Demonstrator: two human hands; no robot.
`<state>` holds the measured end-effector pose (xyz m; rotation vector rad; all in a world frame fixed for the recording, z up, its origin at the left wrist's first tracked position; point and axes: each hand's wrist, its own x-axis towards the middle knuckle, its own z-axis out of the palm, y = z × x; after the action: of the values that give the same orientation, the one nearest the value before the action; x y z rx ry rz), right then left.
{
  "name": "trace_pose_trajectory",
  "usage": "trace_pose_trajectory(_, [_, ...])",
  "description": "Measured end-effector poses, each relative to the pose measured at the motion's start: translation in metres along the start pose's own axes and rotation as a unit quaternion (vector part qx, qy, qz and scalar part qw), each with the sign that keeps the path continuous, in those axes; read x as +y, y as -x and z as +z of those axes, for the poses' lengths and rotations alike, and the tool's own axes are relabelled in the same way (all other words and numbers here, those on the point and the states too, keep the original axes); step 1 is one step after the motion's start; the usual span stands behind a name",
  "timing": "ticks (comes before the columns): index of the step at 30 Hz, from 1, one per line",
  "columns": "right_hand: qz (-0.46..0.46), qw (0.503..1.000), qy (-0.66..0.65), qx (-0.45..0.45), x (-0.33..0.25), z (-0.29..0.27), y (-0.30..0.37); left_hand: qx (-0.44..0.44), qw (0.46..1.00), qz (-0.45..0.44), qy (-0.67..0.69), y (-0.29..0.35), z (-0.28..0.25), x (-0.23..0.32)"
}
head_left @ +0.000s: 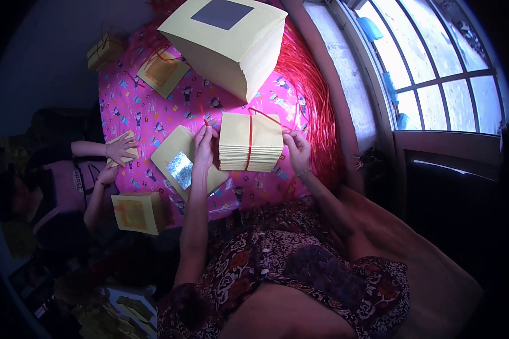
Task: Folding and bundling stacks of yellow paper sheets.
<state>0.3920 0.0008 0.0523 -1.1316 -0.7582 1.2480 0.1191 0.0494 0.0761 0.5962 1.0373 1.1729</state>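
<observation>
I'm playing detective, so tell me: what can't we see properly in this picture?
All in the head view:
Tied stack: underside hidden by the stack itself.
Red string: end near the right hand too small to tell.
Silver-patched card: part covered by the left forearm.
Big cream stack: far side cut off by the picture's top edge.

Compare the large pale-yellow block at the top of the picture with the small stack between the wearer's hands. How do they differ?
Size: the large block looks much taller and wider than the small stack.
Binding: a red strip crosses the small stack; none shows on the large block.
Top: the large block's bears a dark rectangle; the small stack's has no such patch.
Shared: both are pale yellow and box-shaped.
</observation>
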Motion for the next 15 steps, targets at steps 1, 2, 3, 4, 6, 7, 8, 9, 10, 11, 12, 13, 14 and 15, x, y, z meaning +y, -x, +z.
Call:
trace_pose_trajectory(1, [-0.010, 1.000, -0.004, 0.003, -0.007, 0.004, -0.002, -0.029, 0.999, 0.028, -0.008, 0.003, -0.004, 0.002])
trace_pose_trajectory(2, [-0.019, 0.999, 0.028, -0.007, -0.014, 0.004, -0.007, -0.039, 0.998, 0.045, -0.013, 0.004, -0.006, 0.002])
trace_pose_trajectory(3, [-0.018, 0.999, 0.032, -0.026, -0.017, 0.000, -0.012, -0.057, 0.996, 0.058, -0.026, 0.004, -0.007, 0.002])
trace_pose_trajectory(4, [-0.017, 0.998, 0.037, -0.046, -0.019, -0.003, -0.016, -0.076, 0.994, 0.070, -0.039, 0.006, -0.007, 0.002])
trace_pose_trajectory(6, [-0.004, 0.996, 0.072, -0.061, -0.017, -0.012, -0.018, -0.056, 0.983, 0.039, -0.172, 0.013, -0.007, 0.001])
trace_pose_trajectory(7, [0.003, 0.989, 0.123, -0.085, -0.019, -0.013, -0.015, -0.049, 0.971, 0.020, -0.233, 0.020, -0.001, 0.005])
trace_pose_trajectory(8, [0.009, 0.979, 0.174, -0.109, -0.019, -0.013, -0.012, -0.050, 0.968, 0.030, -0.242, 0.018, -0.014, -0.007])
trace_pose_trajectory(9, [0.004, 0.980, 0.153, -0.126, -0.022, -0.015, -0.011, -0.050, 0.969, 0.031, -0.240, 0.018, -0.013, -0.006])
trace_pose_trajectory(10, [0.005, 0.979, 0.154, -0.130, -0.031, -0.009, -0.012, -0.048, 0.960, 0.035, -0.275, 0.022, -0.014, -0.005])
trace_pose_trajectory(11, [-0.038, 0.956, 0.253, -0.142, -0.042, -0.006, -0.015, -0.046, 0.949, 0.039, -0.309, 0.025, -0.016, -0.003])
trace_pose_trajectory(12, [-0.083, 0.921, 0.351, -0.147, -0.061, -0.001, -0.018, -0.047, 0.950, 0.039, -0.307, 0.025, -0.011, 0.000])
trace_pose_trajectory(13, [-0.131, 0.885, 0.422, -0.149, -0.074, 0.008, -0.022, -0.051, 0.926, 0.077, -0.367, 0.026, -0.007, 0.002])
trace_pose_trajectory(14, [-0.175, 0.871, 0.429, -0.162, -0.084, 0.017, -0.025, -0.054, 0.896, 0.114, -0.425, 0.027, -0.003, 0.005])
trace_pose_trajectory(15, [-0.223, 0.856, 0.430, -0.181, -0.094, 0.032, -0.027, -0.043, 0.882, 0.186, -0.430, 0.027, -0.009, 0.001])
